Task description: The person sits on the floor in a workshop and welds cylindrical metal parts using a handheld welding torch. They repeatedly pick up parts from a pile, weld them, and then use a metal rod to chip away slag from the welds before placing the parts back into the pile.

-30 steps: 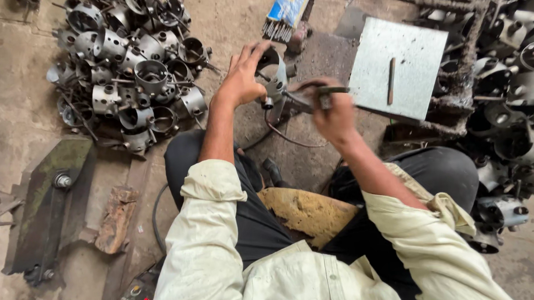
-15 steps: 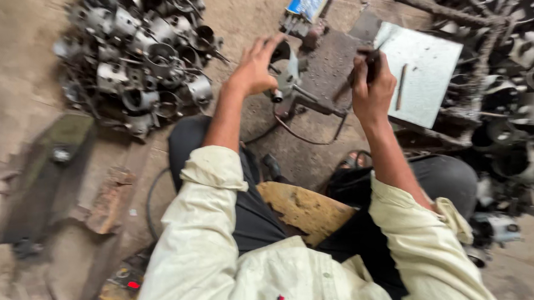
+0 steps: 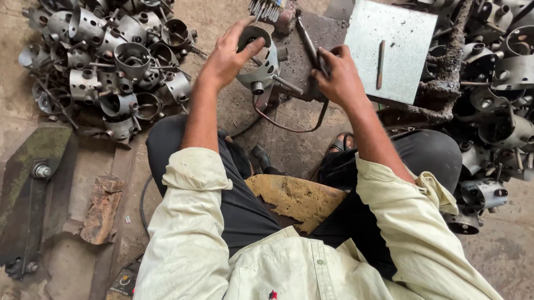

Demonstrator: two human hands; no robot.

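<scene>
ring (image 3: pixel 261 64): dull grey metal | plate (image 3: pixel 395 46): matt galvanised (speckled) | floor (image 3: pixel 9 109): rough concrete

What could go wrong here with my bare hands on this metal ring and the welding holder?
1. The left hand grips the metal ring fitting bare, so a hot or sharp edge could burn or cut the fingers.
2. The right hand holds the electrode holder close to the left hand, so a slip might strike it.
3. The cable loops near the sandalled foot and could snag.
</scene>
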